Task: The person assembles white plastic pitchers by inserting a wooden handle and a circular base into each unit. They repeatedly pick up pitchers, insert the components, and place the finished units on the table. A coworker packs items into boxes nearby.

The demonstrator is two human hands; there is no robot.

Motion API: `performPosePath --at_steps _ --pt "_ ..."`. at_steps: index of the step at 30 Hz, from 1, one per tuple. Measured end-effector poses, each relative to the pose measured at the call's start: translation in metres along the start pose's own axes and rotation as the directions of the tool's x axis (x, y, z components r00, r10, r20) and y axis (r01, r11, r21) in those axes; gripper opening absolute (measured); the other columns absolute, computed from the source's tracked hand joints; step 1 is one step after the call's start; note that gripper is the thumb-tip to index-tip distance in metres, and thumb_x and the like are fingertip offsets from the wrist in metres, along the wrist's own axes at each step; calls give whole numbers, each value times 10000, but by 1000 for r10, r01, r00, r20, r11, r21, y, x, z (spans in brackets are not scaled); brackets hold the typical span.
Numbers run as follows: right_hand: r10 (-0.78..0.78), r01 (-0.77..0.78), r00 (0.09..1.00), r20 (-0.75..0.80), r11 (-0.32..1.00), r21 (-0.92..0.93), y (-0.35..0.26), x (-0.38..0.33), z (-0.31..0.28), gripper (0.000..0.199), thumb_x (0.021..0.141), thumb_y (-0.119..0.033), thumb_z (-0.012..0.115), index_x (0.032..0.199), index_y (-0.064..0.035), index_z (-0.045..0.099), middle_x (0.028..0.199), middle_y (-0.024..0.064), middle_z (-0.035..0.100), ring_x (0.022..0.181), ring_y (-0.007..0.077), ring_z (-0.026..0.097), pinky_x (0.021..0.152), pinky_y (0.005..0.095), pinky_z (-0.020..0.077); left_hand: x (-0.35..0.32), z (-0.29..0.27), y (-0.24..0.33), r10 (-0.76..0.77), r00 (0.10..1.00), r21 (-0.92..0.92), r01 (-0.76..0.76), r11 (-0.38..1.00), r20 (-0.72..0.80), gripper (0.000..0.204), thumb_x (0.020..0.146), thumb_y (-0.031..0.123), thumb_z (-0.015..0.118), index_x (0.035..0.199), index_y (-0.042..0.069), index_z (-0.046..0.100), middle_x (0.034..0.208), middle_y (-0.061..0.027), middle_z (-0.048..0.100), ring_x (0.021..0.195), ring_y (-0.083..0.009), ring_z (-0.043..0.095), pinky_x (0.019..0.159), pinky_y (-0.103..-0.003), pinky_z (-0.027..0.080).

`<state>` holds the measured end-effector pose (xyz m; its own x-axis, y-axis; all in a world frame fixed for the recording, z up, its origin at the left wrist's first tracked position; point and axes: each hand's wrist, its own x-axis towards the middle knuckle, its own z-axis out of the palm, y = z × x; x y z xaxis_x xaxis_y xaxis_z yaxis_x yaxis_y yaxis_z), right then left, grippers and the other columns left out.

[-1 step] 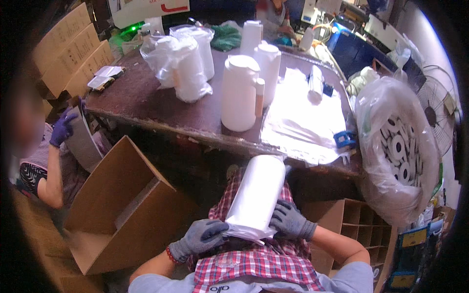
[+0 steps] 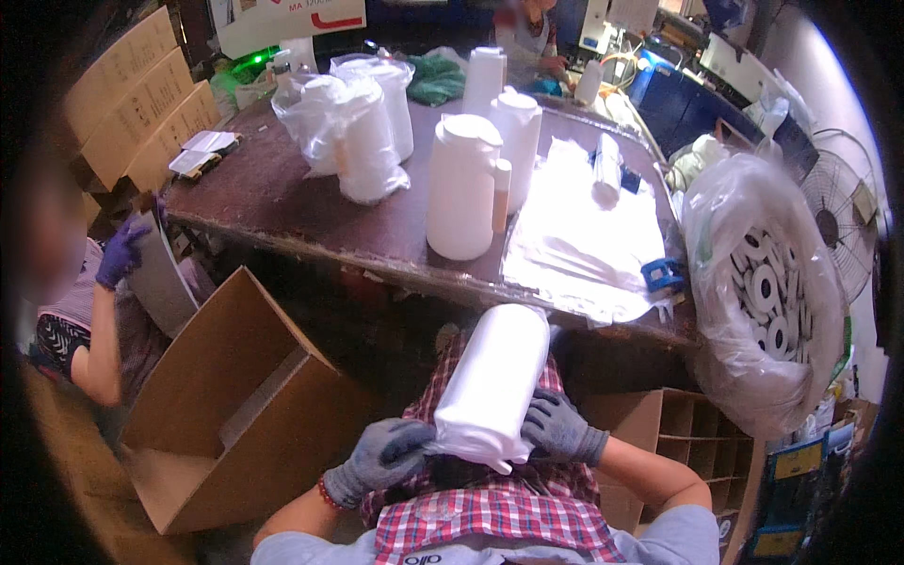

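Observation:
A white jug (image 2: 494, 377) in a thin plastic bag lies tilted across my lap, its near end toward me. My left hand (image 2: 386, 459), in a grey glove, is closed at the lower left corner, its fingertips pinching the bag's edge (image 2: 461, 444). My right hand (image 2: 562, 429), also gloved, grips the lower right side of the jug, its fingers partly hidden behind it. On the table ahead stands a bare white jug (image 2: 463, 188) with a handle. Right behind it are another white jug (image 2: 516, 132) and a third one (image 2: 484, 80).
Bagged jugs (image 2: 363, 151) stand on the brown table (image 2: 273, 212), with a stack of white sheets (image 2: 584, 226) to the right. An open carton (image 2: 235, 405) is at left, near a co-worker's purple glove (image 2: 122, 250). At right are a divided carton (image 2: 692, 428), a bag of white rings (image 2: 744, 198) and a fan (image 2: 833, 221).
The view has shifted slightly, so the table things sit a little lower. At the jug's near end the bag's edge has changed shape slightly by my left fingers. Both hands stay at the jug.

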<state>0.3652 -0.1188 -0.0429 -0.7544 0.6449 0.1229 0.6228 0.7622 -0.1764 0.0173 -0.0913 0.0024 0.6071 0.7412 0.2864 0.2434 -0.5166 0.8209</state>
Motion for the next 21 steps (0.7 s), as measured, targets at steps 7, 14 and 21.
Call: performPosePath --at_steps 7,14,21 --pt "254 7 803 -539 900 436 -1 125 -57 364 768 -280 790 1001 -36 654 945 179 677 864 361 660 770 443 529 104 -59 39 201 691 97 -187 978 -694 269 982 218 588 1179 36 610 1122 -92 634 1065 -201 580 944 -356 453" --pt "436 142 679 -591 711 688 58 299 -85 325 879 -256 714 1084 -17 633 922 177 699 855 273 688 794 385 531 116 -111 9 380 494 242 -321 916 -782 602 951 232 569 1483 41 361 1459 -139 448 1316 -285 457 1125 -411 356" --pt "554 -4 615 -561 714 701 131 395 -49 409 858 -396 644 1049 -36 616 904 250 670 845 446 639 765 498 488 92 -97 -31 64 773 78 -18 997 -632 702 899 195 622 1505 52 299 1507 -147 390 1305 -296 457 1114 -435 340"
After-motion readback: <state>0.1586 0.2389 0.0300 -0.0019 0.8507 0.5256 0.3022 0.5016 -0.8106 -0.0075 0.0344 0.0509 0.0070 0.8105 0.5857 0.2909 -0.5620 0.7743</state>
